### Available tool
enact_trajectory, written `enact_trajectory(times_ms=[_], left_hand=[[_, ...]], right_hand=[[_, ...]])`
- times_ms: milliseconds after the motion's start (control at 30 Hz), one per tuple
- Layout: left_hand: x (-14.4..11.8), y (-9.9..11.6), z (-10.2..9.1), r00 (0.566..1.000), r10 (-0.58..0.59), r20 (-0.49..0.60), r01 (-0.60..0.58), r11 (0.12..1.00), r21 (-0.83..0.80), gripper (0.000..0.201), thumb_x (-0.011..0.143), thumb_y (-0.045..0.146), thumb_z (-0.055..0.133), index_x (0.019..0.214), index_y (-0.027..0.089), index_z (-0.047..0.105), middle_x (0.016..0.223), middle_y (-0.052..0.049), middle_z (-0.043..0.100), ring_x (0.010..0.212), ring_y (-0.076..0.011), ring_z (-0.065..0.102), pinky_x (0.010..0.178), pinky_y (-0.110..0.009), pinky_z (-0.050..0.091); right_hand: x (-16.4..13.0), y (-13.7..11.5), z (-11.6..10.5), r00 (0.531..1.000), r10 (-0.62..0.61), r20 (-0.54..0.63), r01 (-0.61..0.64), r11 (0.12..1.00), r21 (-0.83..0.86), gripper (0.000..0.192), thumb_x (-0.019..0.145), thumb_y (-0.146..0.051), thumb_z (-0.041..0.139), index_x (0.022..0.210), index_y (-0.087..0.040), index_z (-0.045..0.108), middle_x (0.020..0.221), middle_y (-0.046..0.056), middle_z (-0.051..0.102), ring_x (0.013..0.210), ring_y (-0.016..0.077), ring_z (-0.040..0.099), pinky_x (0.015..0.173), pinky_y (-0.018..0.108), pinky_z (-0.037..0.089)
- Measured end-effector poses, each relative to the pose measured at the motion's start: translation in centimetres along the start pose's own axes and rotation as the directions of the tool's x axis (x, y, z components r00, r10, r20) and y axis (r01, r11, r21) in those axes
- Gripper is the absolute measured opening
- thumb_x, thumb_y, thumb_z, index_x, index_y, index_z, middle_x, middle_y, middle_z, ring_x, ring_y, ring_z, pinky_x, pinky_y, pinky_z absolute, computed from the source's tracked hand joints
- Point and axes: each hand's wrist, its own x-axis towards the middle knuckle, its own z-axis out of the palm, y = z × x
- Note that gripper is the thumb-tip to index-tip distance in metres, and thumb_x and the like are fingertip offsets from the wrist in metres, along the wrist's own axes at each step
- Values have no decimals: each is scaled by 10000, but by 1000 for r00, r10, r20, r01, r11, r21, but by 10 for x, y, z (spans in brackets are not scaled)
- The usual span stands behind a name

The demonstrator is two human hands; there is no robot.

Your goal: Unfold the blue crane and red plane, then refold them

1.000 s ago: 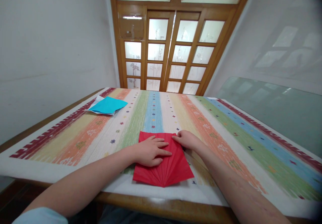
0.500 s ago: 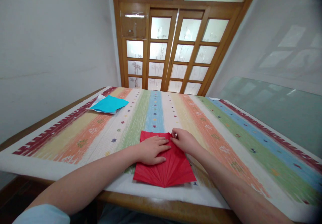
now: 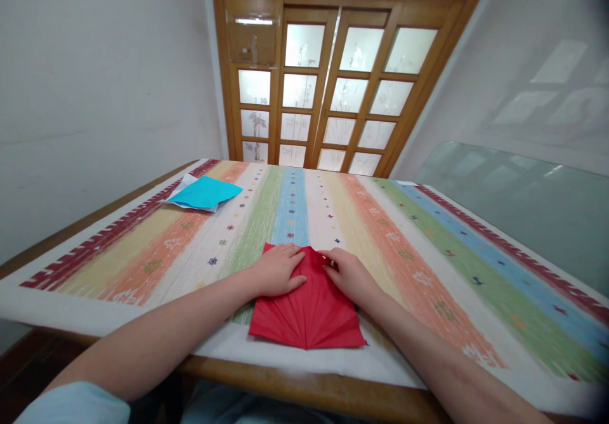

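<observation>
The far part of the red paper [image 3: 309,313] lies hidden under the left hand [image 3: 277,271] and the right hand [image 3: 349,276], so the shape of its far edge between them cannot be told. Whether the right hand's fingertips [image 3: 327,257] pinch a fold of that paper or only press on it is not clear. The striped tablecloth [image 3: 419,265] is cut off by the right picture edge, well apart from the red paper. Beyond the paper, to its far left, a white sheet [image 3: 186,184] shows only as a margin under the turquoise paper [image 3: 205,193]. Both forearms run out of the bottom edge.
</observation>
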Motion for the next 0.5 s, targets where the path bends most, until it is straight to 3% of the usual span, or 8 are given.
enact_trajectory(times_ms=[133, 333, 500], left_hand=[[2, -9, 5, 999, -44, -27, 45, 999, 28, 570, 950, 482, 499, 1381, 110, 541, 1452, -191, 534, 1331, -317, 507, 1113, -446, 382], [4, -22, 14, 997, -47, -59, 49, 998, 34, 508, 958, 442, 500, 1362, 140, 564, 1453, -177, 533, 1347, -324, 488, 1121, -487, 375], [3, -22, 13, 996, -43, -74, 44, 999, 13, 464, 981, 401, 453, 1352, 150, 575, 1424, -170, 552, 1322, -316, 505, 1111, -490, 389]], right_hand=[[-6, -7, 0, 998, -59, 7, 60, 997, -56, 438, 835, -22, 488, 1162, -203, 716, 970, 76, 680, 920, 195, 634, 848, 288, 468], [-9, -14, 0, 997, -74, 1, 73, 976, -205, 377, 887, -67, 501, 1134, -217, 744, 884, 72, 649, 842, 195, 614, 776, 282, 465], [-10, -20, 2, 975, -223, 13, 219, 941, -257, 391, 915, -117, 550, 1235, -272, 713, 1137, 119, 681, 1025, 245, 621, 890, 371, 494]])
